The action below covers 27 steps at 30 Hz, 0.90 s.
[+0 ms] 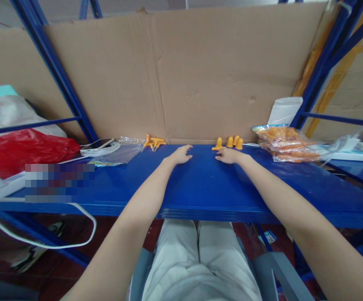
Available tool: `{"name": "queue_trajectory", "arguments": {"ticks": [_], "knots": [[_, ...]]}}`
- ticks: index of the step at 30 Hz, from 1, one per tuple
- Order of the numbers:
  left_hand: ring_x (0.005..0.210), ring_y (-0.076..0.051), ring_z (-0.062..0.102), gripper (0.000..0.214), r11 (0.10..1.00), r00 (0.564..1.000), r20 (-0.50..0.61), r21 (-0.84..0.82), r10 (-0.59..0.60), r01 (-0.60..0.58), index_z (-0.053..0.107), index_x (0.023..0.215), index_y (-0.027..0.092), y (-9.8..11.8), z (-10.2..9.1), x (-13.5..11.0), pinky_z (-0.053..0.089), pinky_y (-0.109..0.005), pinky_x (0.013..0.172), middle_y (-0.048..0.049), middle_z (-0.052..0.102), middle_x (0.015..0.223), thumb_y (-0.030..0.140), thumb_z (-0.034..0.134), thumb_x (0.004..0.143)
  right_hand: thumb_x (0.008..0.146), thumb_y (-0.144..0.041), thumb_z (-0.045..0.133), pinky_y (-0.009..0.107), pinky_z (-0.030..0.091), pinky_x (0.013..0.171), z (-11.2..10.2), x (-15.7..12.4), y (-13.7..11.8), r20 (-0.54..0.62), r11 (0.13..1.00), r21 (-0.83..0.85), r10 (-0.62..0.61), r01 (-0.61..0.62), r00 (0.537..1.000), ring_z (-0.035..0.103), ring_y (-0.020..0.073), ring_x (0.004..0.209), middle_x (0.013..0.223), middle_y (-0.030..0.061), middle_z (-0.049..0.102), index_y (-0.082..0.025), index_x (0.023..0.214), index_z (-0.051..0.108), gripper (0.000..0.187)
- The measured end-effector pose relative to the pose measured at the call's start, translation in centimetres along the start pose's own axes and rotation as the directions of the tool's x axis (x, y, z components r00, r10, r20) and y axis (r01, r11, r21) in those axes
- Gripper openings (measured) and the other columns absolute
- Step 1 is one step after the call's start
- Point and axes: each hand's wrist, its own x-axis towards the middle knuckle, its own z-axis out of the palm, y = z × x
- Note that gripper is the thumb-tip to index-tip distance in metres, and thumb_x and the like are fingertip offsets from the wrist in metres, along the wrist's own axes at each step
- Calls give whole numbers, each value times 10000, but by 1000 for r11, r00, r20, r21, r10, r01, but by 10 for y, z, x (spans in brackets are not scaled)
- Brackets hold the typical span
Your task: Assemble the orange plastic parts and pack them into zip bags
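Observation:
My left hand lies flat on the blue shelf with its fingers stretched out and nothing in it. My right hand also rests on the shelf, fingers extended, its fingertips touching a small orange plastic piece. Three more orange pieces stand just behind it against the cardboard. Another cluster of orange pieces lies behind and to the left of my left hand.
A cardboard sheet backs the shelf. At left lie a clear plastic bag, a white cable, a phone and a red bag. At right sit packets of orange items and a white power strip. Blue rack posts stand on both sides.

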Motion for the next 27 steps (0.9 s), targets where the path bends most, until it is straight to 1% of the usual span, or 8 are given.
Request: {"name": "queue_trajectory", "arguments": {"ticks": [5,9,13,19,22,24,25,27], "knots": [[1256,-247,576,553,1000,1000,2,13,5,-5,456,1399,98,1,0,0,474,-341,1034,-184,554,1404,144,595,866,934,-389,459,545,405,1015,-6,2,7,33,990,-28,142,-141,989,581,421,1191,1186,217,676,-125,1166,712,433],[1249,-241,582,552,1000,1000,-1,16,1,-1,456,1398,92,2,0,-1,469,-338,1040,-184,567,1390,137,597,866,908,-381,509,544,422,1005,-12,0,12,-8,962,-16,271,-271,963,558,450,1211,1221,268,638,-50,1221,670,483],[1256,-228,576,565,1000,1000,12,28,-5,4,435,1413,80,2,0,-1,458,-317,1046,-186,558,1398,136,588,873,901,-308,495,496,449,993,-17,-6,10,-25,942,-50,332,-332,943,566,416,1217,1238,288,620,2,1272,614,498],[1225,-237,599,554,1000,1000,-1,18,6,-6,467,1393,120,-2,1,1,478,-341,1024,-163,596,1362,159,606,858,910,-302,491,461,504,938,-27,-14,16,-23,910,-4,415,-416,909,627,374,1148,1169,281,661,-34,1198,667,431],[1217,-238,605,539,1000,1000,-4,25,10,-10,487,1377,129,-3,2,1,481,-337,1020,-157,608,1349,167,609,854,875,-312,552,421,508,944,-34,-17,32,-90,879,20,476,-476,875,618,349,1177,1227,262,646,-54,1241,649,458],[1223,-234,601,521,999,1000,6,42,16,-16,498,1368,119,-2,2,1,474,-330,1028,-157,605,1353,165,599,859,860,-254,538,402,508,940,-37,-20,45,-183,834,57,549,-549,815,621,343,1174,1220,267,649,-44,1257,642,461],[1225,-230,599,509,998,1000,12,53,19,-19,505,1361,114,-2,2,1,468,-324,1034,-156,604,1355,164,594,862,862,-226,517,380,508,937,-37,-21,51,-199,835,70,547,-545,813,624,333,1172,1215,254,657,-50,1232,663,436],[1225,-221,598,485,997,1000,23,75,20,-22,522,1345,107,-1,2,0,459,-312,1042,-149,606,1354,162,585,867,863,-175,482,322,500,944,-34,-23,59,-187,886,98,464,-453,866,638,288,1160,1201,181,687,-99,1155,719,384]]}}
